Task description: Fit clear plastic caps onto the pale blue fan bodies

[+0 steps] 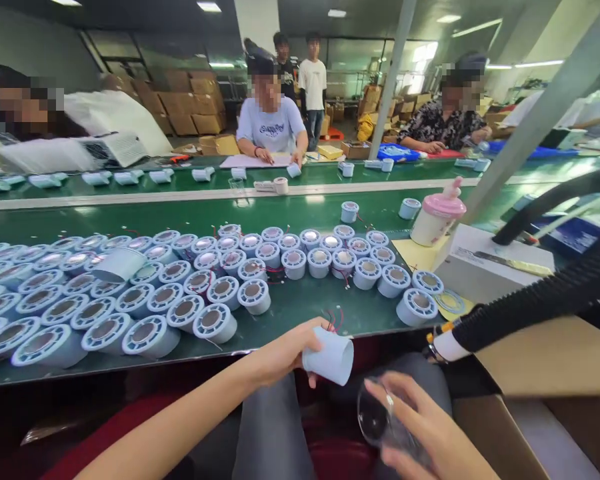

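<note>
My left hand (309, 343) is wrapped round a light-blue plastic cup-shaped housing (333, 357), just past the table's front edge. The housing lies tilted, its rim facing right and down, and thin red and dark wires stick up behind it. Lower right, my right hand (410, 420) grips a clear round plastic cup (375, 413) with its open end facing left. A gap separates the two pieces. Several similar blue housings (213, 323) stand on the green belt in front of me, most with slotted rings and round grey centres on top.
A black flexible hose (520, 307) with a white nozzle reaches in from the right. Beside it are a white box (495, 260), a pink-lidded cup (437, 217) and an open carton (535, 360). Across the belt, a person in a pale shirt (270, 127) handles a blue piece.
</note>
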A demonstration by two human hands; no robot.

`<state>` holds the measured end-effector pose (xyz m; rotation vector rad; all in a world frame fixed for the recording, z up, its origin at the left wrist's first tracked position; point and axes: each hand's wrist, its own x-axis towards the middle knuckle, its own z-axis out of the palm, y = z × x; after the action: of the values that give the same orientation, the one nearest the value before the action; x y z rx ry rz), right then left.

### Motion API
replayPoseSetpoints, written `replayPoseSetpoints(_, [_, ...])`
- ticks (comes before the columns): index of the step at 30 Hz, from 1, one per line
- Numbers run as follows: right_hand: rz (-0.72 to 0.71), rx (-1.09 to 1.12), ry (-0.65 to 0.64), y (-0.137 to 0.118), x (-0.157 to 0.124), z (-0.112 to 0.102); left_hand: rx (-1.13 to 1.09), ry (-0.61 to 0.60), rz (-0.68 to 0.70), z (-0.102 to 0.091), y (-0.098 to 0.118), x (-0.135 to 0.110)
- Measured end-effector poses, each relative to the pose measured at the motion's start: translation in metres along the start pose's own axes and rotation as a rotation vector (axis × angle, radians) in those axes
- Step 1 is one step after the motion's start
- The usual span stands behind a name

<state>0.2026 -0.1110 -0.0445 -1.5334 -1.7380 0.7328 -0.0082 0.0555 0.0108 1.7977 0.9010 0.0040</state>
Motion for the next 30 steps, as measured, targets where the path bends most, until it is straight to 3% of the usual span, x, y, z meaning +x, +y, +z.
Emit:
replayPoseSetpoints(2, [-0.180, -0.206, 0.066, -0.005, 0.016, 0.002, -0.150, -0.131, 0.004, 0.013, -0.005, -0.001])
replayPoseSetpoints(5, [-0.276, -0.493, 0.162, -0.014, 0.034, 0.002, -0.244, -0.255, 0.007, 0.023, -0.009, -0.001])
replayPoseSetpoints(8, [-0.262, -0.565, 0.033, -0.020, 0.041, 0.000, -0.207, -0.266, 0.067, 0.024, -0.004, -0.004])
replayPoseSetpoints(12, [-0.100, -0.317, -0.146, -0.021, 0.038, -0.001, 0.071, 0.016, 0.191, 0.028, 0.003, -0.015])
replayPoseSetpoints(14, [-0.015, -0.111, -0.152, -0.020, 0.036, -0.002, 0.138, 0.138, 0.236, 0.033, 0.001, -0.018])
replayPoseSetpoints(17, [0.065, 0.163, -0.093, -0.020, 0.034, -0.004, 0.104, 0.197, 0.325, 0.042, -0.010, -0.016])
replayPoseSetpoints(22, [0.276, 0.481, 0.020, -0.020, 0.036, -0.005, 0.144, 0.156, 0.438, 0.046, -0.027, -0.004])
replayPoseSetpoints(26, [0.430, 0.721, 0.056, -0.018, 0.038, -0.009, -0.101, -0.020, 0.402, 0.044, -0.022, -0.004])
replayPoseSetpoints(28, [0.419, 0.801, 0.068, -0.017, 0.038, -0.011, -0.268, -0.078, 0.336, 0.045, -0.018, -0.007])
replayPoseSetpoints(30, [0.289, 0.734, 0.054, -0.015, 0.034, -0.012, -0.395, -0.081, 0.274, 0.046, -0.016, -0.010])
